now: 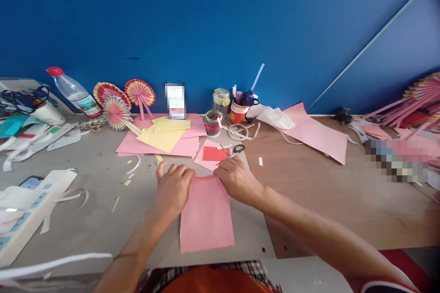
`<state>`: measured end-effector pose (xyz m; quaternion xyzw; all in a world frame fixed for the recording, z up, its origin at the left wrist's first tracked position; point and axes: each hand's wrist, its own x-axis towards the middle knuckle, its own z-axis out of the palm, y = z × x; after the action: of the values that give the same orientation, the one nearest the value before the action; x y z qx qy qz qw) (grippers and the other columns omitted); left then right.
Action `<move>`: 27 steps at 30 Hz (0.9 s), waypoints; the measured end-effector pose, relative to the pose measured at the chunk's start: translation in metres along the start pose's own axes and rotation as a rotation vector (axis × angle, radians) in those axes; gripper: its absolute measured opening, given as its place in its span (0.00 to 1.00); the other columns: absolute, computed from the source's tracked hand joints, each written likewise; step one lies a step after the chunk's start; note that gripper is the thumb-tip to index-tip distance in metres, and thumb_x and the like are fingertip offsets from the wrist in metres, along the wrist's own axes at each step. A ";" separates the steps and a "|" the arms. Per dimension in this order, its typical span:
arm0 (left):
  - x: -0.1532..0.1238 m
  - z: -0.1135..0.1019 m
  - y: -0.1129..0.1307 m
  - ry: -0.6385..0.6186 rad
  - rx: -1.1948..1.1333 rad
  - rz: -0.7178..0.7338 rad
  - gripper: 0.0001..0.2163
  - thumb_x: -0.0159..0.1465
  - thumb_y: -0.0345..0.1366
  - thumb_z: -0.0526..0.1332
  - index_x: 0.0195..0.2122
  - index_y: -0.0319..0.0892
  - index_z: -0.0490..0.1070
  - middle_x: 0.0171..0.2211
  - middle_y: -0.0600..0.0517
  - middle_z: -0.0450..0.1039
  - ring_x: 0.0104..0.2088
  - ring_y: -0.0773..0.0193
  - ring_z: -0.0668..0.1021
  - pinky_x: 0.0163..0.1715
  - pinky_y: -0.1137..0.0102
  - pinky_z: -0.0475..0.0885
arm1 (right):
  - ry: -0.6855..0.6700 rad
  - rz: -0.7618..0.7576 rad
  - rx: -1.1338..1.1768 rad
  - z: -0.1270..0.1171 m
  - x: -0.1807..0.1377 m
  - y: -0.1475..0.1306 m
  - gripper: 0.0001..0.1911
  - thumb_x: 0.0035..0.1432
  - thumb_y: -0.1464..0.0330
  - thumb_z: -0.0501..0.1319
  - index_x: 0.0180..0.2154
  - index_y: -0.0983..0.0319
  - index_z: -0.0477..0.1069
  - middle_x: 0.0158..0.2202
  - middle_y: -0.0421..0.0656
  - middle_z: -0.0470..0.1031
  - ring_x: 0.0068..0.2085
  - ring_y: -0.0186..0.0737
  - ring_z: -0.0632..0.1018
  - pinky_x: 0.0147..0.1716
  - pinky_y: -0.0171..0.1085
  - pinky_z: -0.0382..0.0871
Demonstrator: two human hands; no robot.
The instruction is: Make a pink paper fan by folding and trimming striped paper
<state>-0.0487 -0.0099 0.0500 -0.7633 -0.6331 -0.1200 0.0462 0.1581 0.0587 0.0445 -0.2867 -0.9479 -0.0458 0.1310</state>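
A pink paper sheet [207, 217] lies on the grey table in front of me, its long side running away from me. Both hands rest on its far end. My left hand [173, 186] lies on the far left corner with fingers curled down onto the paper. My right hand [235, 180] presses the far right corner, fingers bent and together. A thin yellow edge shows under the sheet's left side. Just beyond my right hand lie scissors [233, 150] on a pink and red paper piece [212, 154].
Pink and yellow sheets [165, 139] are stacked behind, with folded paper fans [118, 100], a bottle [75, 91], a tape roll [213, 122], a pen cup [238, 110] and a jar by the blue wall. Paper scraps and a power strip [24, 219] lie left. More pink paper [318, 135] lies right.
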 end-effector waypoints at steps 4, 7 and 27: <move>0.032 -0.026 -0.005 0.288 0.152 0.008 0.12 0.67 0.27 0.50 0.36 0.47 0.71 0.31 0.54 0.74 0.37 0.61 0.72 0.55 0.52 0.50 | 0.168 0.032 -0.173 -0.035 0.037 0.015 0.11 0.58 0.78 0.53 0.28 0.63 0.69 0.28 0.44 0.68 0.31 0.39 0.62 0.34 0.41 0.46; 0.047 -0.045 -0.006 0.686 0.223 0.032 0.09 0.66 0.29 0.54 0.34 0.48 0.71 0.33 0.54 0.76 0.38 0.60 0.71 0.57 0.54 0.48 | 0.445 0.079 -0.250 -0.062 0.050 0.018 0.13 0.61 0.78 0.51 0.28 0.62 0.69 0.29 0.43 0.70 0.34 0.39 0.63 0.37 0.41 0.47; -0.052 0.029 -0.004 -0.042 -0.131 0.213 0.12 0.62 0.21 0.49 0.34 0.43 0.68 0.31 0.51 0.70 0.35 0.61 0.69 0.48 0.60 0.60 | -0.019 0.099 0.165 0.039 -0.045 -0.031 0.11 0.60 0.76 0.55 0.26 0.63 0.68 0.27 0.41 0.69 0.31 0.35 0.63 0.36 0.39 0.47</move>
<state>-0.0575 -0.0525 0.0094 -0.8299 -0.5403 -0.1393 -0.0045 0.1680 0.0153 -0.0054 -0.3217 -0.9344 0.0414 0.1472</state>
